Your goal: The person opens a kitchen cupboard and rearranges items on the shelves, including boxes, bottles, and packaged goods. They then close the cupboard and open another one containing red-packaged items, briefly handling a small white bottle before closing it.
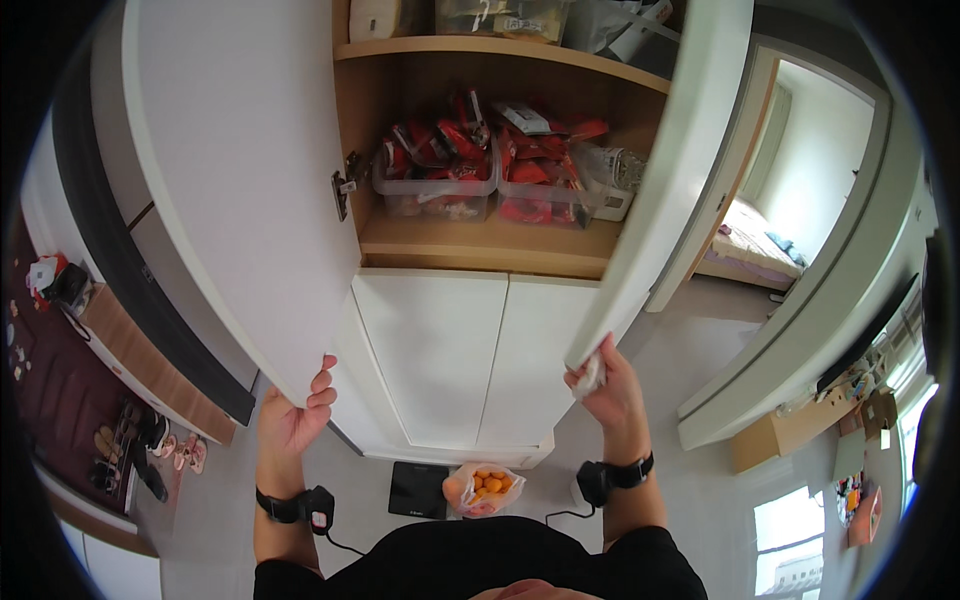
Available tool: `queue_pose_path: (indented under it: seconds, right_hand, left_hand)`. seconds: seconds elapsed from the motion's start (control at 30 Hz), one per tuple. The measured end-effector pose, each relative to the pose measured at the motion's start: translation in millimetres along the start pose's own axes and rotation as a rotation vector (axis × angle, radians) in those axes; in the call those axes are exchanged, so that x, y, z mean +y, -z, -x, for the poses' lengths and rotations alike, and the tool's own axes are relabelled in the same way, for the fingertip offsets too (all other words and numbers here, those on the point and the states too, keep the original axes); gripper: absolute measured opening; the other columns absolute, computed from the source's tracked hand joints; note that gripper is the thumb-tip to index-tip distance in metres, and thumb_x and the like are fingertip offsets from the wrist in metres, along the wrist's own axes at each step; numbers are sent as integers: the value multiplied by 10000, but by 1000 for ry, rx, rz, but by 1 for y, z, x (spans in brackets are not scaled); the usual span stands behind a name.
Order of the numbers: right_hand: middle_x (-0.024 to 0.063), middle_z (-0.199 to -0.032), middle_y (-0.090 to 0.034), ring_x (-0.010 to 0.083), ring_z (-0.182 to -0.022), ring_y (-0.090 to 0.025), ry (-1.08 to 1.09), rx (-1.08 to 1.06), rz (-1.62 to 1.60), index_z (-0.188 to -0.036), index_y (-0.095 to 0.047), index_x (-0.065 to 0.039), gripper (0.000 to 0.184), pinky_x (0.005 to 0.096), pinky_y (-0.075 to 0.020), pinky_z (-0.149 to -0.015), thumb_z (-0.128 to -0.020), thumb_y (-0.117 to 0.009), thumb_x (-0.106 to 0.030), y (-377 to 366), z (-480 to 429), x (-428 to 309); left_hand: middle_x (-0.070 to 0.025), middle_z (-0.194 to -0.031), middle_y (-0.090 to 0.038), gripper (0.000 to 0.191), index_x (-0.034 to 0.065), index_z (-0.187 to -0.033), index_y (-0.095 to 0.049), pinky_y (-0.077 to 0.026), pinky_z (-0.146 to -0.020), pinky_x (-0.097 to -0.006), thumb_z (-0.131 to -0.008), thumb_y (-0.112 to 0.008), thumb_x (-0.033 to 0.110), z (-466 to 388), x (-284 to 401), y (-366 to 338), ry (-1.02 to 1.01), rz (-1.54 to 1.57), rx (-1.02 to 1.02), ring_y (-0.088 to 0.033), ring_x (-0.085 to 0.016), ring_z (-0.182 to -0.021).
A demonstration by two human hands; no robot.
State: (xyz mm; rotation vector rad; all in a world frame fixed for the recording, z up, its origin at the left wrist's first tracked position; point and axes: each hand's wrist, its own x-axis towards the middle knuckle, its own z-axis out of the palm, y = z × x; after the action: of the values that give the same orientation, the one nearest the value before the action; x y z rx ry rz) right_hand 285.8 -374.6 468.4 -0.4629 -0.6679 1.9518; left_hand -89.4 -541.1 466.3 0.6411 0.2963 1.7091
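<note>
Two white cabinet doors stand swung out on either side of me. My left hand (296, 409) grips the lower free corner of the left door (240, 187). At the bottom edge of the right door (667, 180), my right hand (607, 382) holds on, with a crumpled white tissue or cloth (590, 376) between its fingers. Between the doors, a wooden shelf (480, 238) bears two clear plastic bins, the left bin (435, 187) and the right bin (544, 196), both heaped with red packets. A white item (613, 204) beside them is partly hidden by the right door.
Closed lower cabinet doors (431, 337) are below the shelf. On the floor before me lie a black scale (418, 491) and a plastic bag of oranges (491, 487). Shoes (187, 454) stand at the left; a doorway at the right shows a bed (754, 244).
</note>
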Motion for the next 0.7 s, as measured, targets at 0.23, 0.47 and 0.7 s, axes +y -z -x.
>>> queue_pose_path:
  seconds: [0.23, 0.47, 0.7]
  right_hand:
    - [-10, -647, -349, 126, -595, -320, 32, -105, 64, -867, -499, -66, 155, 257, -301, -533, -874, -469, -217, 29, 44, -36]
    - [-2, -610, -366, 132, -558, -331, 81, -45, 46, -788, -511, -47, 257, 264, -291, -509, -879, -482, -286, 69, 68, -74]
    - [1, -577, -353, 128, -542, -322, 100, -17, -7, -745, -503, -50, 294, 254, -281, -494, -888, -487, -306, 83, 71, -89]
  left_hand:
    - [-68, -871, -403, 500, -178, -1289, -310, -401, -606, -182, -852, -492, -20, 3, 14, 14, 52, 49, 40, -400, -127, -742]
    - [-67, -874, -423, 503, -172, -1305, -299, -397, -571, -190, -880, -480, 25, 5, 18, 23, 118, 128, -21, -403, -116, -722]
    - [-28, -799, -438, 364, -58, -1246, -450, -402, -590, -212, -934, -461, 129, -1, -38, 25, 41, 192, -54, -400, -110, -677]
